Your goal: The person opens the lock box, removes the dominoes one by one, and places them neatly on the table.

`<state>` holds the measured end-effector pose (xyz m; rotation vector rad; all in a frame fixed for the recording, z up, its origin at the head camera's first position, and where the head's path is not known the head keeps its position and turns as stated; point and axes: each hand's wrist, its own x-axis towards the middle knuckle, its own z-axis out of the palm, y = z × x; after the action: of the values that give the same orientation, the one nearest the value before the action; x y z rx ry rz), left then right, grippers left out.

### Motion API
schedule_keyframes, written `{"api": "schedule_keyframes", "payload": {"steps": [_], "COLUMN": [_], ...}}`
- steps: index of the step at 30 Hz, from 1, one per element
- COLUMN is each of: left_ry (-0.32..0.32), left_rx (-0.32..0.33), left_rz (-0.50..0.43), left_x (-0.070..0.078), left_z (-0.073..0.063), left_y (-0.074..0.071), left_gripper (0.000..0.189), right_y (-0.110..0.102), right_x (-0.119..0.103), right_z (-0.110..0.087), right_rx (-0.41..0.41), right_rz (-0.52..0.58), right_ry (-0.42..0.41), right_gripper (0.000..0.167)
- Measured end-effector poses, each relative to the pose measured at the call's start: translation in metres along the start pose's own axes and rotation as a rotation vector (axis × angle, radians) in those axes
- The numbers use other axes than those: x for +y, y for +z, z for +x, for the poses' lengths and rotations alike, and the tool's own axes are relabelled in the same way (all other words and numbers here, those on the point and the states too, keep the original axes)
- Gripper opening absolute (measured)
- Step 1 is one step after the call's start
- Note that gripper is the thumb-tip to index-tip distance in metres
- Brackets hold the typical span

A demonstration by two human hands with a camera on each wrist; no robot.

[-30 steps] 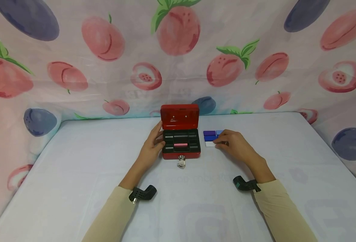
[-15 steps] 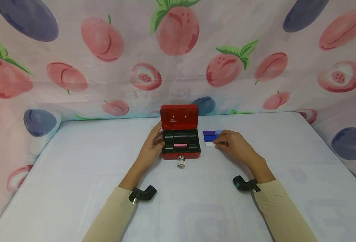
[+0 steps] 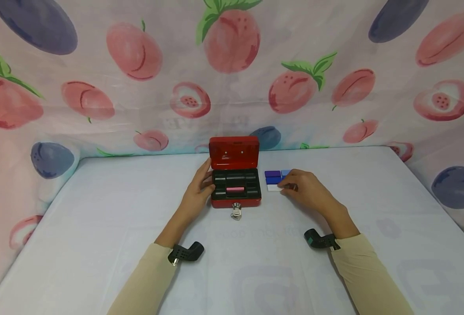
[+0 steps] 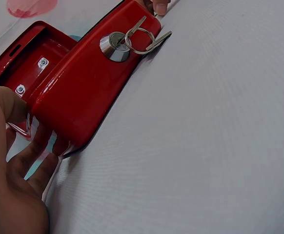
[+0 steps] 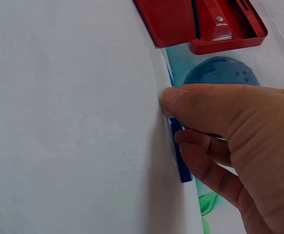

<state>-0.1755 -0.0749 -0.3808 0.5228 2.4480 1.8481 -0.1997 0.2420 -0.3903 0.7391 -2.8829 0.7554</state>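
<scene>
A red cash box point(image 3: 224, 204) stands with its lid point(image 3: 233, 152) raised and a black compartment tray inside. My left hand point(image 3: 194, 190) rests against its left side, thumb at the tray's edge, fingers spread along the outer wall in the left wrist view. One pink block point(image 3: 235, 189) lies in the tray's front middle compartment. Right of the box, my right hand point(image 3: 304, 188) pinches the right end of a small white block point(image 3: 273, 187) between thumb and fingers. Behind it lie a purple block point(image 3: 272, 173), a blue block point(image 3: 273, 180) and a light blue block point(image 3: 285, 172), partly covered by the hand.
Keys on a ring point(image 4: 141, 41) hang from the lock point(image 4: 115, 46) on the box's front. A white cloth covers the table point(image 3: 232, 262). Behind it rises a fruit-printed curtain point(image 3: 224, 122). Each wrist carries a black camera mount point(image 3: 186, 251).
</scene>
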Motion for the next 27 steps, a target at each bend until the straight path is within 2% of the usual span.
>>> {"api": "schedule_keyframes", "payload": {"steps": [5, 17, 24, 27], "left_ry": [-0.013, -0.001, 0.034, 0.037], "left_rx": [0.0, 0.005, 0.022, 0.026], "left_rz": [0.005, 0.004, 0.002, 0.007], "left_x": [0.0, 0.0, -0.04, -0.042], "left_z": [0.0, -0.001, 0.01, 0.01], "left_y": [0.0, 0.0, 0.002, 0.002], "left_gripper": [0.067, 0.067, 0.07, 0.071], "right_y": [-0.004, -0.01, -0.012, -0.012], "right_x": [-0.002, -0.014, -0.039, -0.048], "right_z": [0.0, 0.004, 0.01, 0.016], "right_rx": [0.027, 0.147, 0.127, 0.125], "right_rz": [0.012, 0.076, 0.121, 0.143], "right_ry": [-0.012, -0.147, -0.161, -0.194], "right_gripper": [0.014, 0.017, 0.019, 0.02]}}
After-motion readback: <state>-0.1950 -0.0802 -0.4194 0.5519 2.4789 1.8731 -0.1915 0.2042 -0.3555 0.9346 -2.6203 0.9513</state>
